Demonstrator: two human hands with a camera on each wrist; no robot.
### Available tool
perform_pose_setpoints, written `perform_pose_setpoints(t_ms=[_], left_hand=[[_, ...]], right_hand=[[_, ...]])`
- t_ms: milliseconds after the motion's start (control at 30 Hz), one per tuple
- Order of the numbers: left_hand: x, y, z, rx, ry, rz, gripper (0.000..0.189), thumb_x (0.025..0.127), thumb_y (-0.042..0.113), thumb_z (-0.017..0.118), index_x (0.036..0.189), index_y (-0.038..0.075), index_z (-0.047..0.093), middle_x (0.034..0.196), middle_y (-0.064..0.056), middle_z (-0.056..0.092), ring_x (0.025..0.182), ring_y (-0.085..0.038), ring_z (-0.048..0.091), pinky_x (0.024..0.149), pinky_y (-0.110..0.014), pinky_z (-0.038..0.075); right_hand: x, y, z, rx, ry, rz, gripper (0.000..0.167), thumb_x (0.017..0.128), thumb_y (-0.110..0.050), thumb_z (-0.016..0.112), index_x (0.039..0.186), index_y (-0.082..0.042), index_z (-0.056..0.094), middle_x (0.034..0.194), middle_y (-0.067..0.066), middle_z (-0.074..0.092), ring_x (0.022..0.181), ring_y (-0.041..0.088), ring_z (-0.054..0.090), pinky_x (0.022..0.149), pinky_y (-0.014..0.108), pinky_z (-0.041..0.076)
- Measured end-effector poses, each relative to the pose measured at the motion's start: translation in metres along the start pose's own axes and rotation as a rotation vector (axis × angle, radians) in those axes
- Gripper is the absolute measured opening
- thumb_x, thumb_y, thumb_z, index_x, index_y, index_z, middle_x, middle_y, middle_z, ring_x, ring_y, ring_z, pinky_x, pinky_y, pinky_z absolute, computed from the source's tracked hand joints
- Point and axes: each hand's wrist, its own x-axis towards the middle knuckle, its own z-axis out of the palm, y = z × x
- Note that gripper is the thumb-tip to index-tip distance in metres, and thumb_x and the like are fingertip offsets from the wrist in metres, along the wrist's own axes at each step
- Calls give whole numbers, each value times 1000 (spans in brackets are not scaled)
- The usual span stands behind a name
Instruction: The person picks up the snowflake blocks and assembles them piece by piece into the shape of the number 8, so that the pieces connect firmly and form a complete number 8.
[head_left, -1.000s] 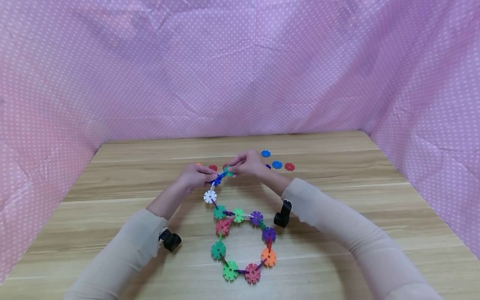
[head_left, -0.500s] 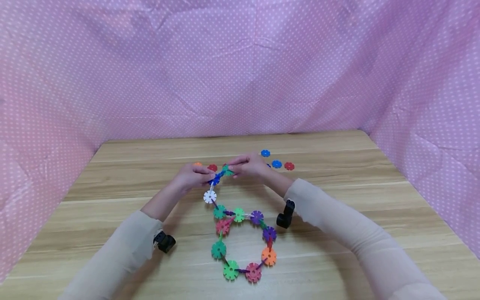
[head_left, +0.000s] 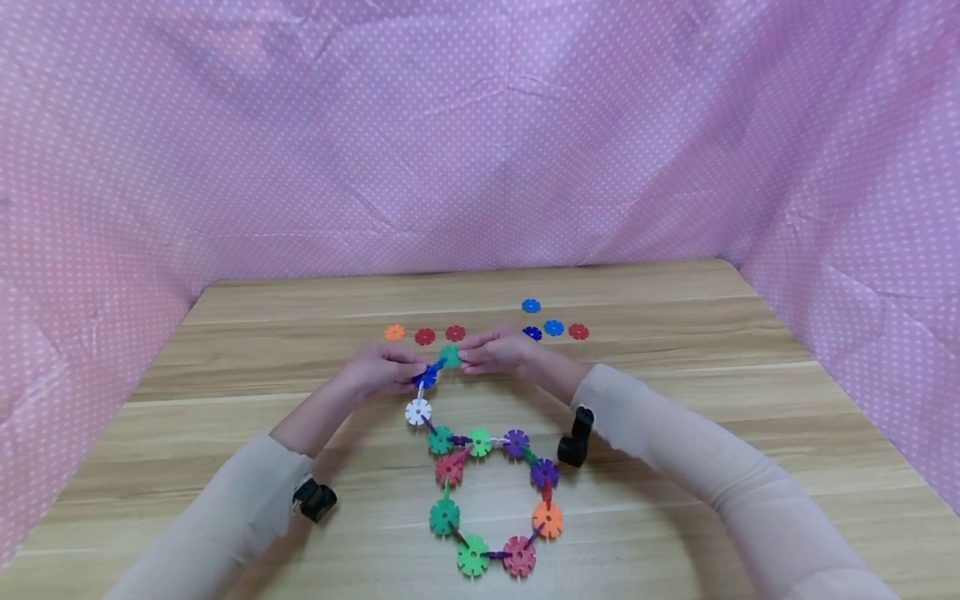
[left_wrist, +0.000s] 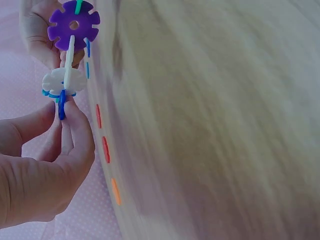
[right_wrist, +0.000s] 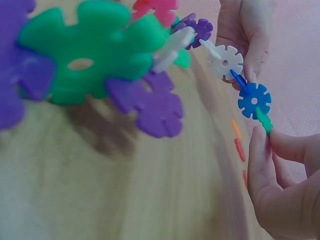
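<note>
In the head view a chain of slotted plastic discs, like snowflake building discs, runs down from my hands into a ring. My left hand (head_left: 386,369) pinches a dark blue disc (head_left: 425,379) between thumb and fingers. My right hand (head_left: 493,350) pinches the green disc (head_left: 449,356) at the chain's end; the right wrist view shows that green disc (right_wrist: 264,121) edge-on, slotted into a blue disc (right_wrist: 254,101). Below the left hand hangs a white disc (head_left: 418,412). The ring holds green, purple, red and orange discs, with an orange disc (head_left: 547,519) at its right side.
Behind the hands lie loose discs: an orange one (head_left: 394,332), a red one (head_left: 424,337) and another red one (head_left: 455,332). Farther right are several more, among them a blue disc (head_left: 553,327) and a red disc (head_left: 578,332). A polka-dot cloth (head_left: 480,167) surrounds the wooden table (head_left: 675,333).
Both hands have come a little nearer the person, with the chain still held. The ring has shifted slightly the same way and to the right. Loose discs behind the hands are now uncovered.
</note>
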Motion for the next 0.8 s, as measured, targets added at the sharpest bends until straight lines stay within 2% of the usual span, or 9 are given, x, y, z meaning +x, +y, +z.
perform_pose_setpoints(t_ms=[167,333,433,567,667,800], left_hand=[[1,-1,2,27,19,-5,32,93,8,61,121,-8,61,120,-22,67,91,-12,69,93,-35,56],[7,3,4,193,90,3,31,93,18,63,119,1,66,122,-18,66,98,-14,66,90,-31,57],[10,9,5,242,127,22,31,93,21,63,117,2,67,121,-16,67,98,-16,66,89,-31,57],[12,17,6,229,126,38,32,94,20,62,118,0,65,120,-18,67,101,-20,68,91,-33,57],[15,20,8,255,111,39,35,94,22,62,120,0,64,120,-19,67,105,-23,68,93,-34,56],[21,20,11,272,99,32,36,93,25,64,119,1,66,122,-17,65,101,-21,65,94,-35,56]], right_hand=[[3,5,2,53,-5,19,30,88,4,62,119,4,64,99,12,74,77,15,72,80,27,60],[1,4,2,70,-5,26,29,89,3,62,118,4,64,90,8,75,76,15,72,80,26,60],[1,1,3,63,-11,28,30,89,2,63,119,3,64,89,7,74,78,15,72,80,26,60],[1,-2,3,59,-19,26,30,90,0,63,120,2,64,90,7,74,84,17,72,82,27,59],[0,-3,4,69,-26,23,30,90,0,62,120,3,63,89,7,74,87,19,72,83,28,59],[0,-2,5,78,-34,16,30,90,2,61,120,5,62,85,6,74,87,19,72,82,28,59]])
